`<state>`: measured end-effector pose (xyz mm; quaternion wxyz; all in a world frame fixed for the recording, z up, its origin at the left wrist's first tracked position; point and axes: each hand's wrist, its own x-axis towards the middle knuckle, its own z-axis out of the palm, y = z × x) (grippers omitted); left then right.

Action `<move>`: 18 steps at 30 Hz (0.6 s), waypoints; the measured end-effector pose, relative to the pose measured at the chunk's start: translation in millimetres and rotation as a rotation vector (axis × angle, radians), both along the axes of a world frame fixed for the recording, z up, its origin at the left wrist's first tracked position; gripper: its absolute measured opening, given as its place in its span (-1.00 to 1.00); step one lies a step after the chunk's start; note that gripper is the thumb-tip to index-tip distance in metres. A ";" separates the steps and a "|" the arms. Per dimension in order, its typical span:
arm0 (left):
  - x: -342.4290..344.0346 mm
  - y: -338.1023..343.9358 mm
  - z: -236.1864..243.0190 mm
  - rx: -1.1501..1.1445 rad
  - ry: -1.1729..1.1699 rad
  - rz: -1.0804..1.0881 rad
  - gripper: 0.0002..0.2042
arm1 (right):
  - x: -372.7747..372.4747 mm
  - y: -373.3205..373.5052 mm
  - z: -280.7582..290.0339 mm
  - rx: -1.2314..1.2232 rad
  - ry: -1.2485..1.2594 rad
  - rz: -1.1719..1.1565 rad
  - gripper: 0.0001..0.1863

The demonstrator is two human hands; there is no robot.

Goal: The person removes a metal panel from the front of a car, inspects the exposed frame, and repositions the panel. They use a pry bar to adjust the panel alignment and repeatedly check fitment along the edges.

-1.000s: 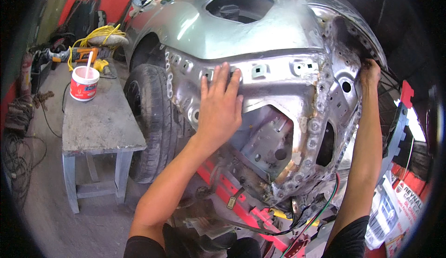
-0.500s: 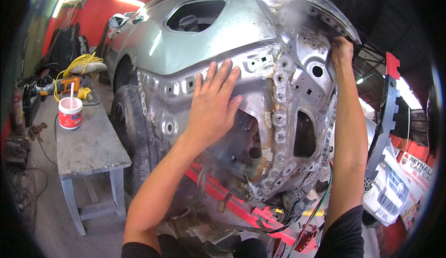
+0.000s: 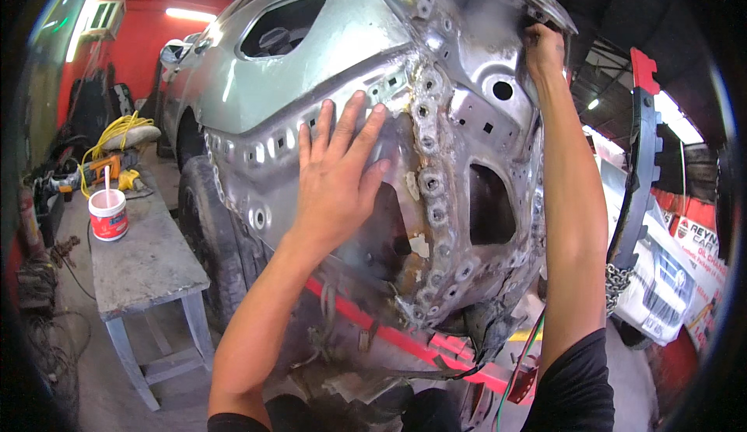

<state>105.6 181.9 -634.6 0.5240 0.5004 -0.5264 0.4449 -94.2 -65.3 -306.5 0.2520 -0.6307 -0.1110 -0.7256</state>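
Observation:
My left hand [image 3: 340, 164] lies flat with fingers spread on the bare metal rear corner of a silver-green car body [image 3: 327, 82]. Its fingertips reach the flange with punched holes, just left of a vertical seam [image 3: 429, 183] marked by spot welds and rust. Higher up on the right, my right hand [image 3: 545, 49] is curled around the outer edge of the lamp recess [image 3: 482, 35]. Some of its fingers are hidden by the metal. Between the hands, the panel has a round hole and a larger dark opening [image 3: 492, 206].
On the left, a grey bench [image 3: 148, 265] carries a red-and-white tub [image 3: 108, 216] with a stick in it, a power tool and a coiled yellow cord [image 3: 117, 132]. A red beam [image 3: 405, 346] runs under the car. A dark notched post [image 3: 640, 167] with a chain stands right.
The view has shifted, so the car and bench sit further left and the rear panel higher. Both hands keep nearly the same places on the metal.

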 end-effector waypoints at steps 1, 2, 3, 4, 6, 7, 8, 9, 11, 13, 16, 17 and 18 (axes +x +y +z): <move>-3.1 -0.4 -2.1 0.000 0.004 -0.005 -0.41 | -5.1 -10.6 4.4 0.001 -0.006 0.023 -0.80; -5.2 1.4 -4.2 0.016 0.011 -0.005 -0.43 | -0.7 -5.1 2.3 0.004 -0.009 0.055 -0.79; -8.9 2.7 -6.5 0.029 0.010 -0.003 -0.44 | 0.4 -3.0 1.0 0.008 -0.014 0.086 -0.79; -13.7 3.4 -9.0 0.041 0.008 -0.002 -0.46 | 0.5 -3.8 0.7 0.031 0.010 0.078 -0.79; -23.5 -0.3 -13.5 0.042 0.008 -0.019 -0.47 | -0.5 -11.0 7.7 0.051 -0.025 0.096 -0.79; -28.6 -3.1 -15.9 0.036 0.011 -0.035 -0.47 | -2.6 -15.1 9.1 0.060 -0.042 0.105 -0.80; -31.0 -3.4 -16.5 0.027 0.012 -0.041 -0.48 | -1.4 -12.2 7.9 0.059 -0.016 0.086 -0.81; -31.2 -7.9 -17.5 0.011 0.013 -0.015 -0.47 | -1.3 -8.4 7.4 0.057 0.010 0.067 -0.82; -29.7 -21.0 -21.2 -0.022 0.019 0.030 -0.47 | -1.2 -3.2 6.2 0.054 0.065 0.022 -0.85; -31.1 -21.0 -21.6 0.006 0.022 0.025 -0.46 | 3.0 -1.3 3.6 0.089 -0.062 0.070 -0.93; -29.1 -15.8 -23.7 0.053 0.032 0.042 -0.47 | 12.1 22.1 -11.9 0.086 -0.091 0.145 -0.95; -30.2 -15.9 -22.4 0.066 0.029 0.042 -0.47 | 7.8 32.3 -17.2 0.070 -0.082 0.160 -0.94; -31.1 -16.5 -23.3 0.050 0.030 0.041 -0.46 | 6.7 35.8 -18.7 0.080 -0.066 0.139 -0.96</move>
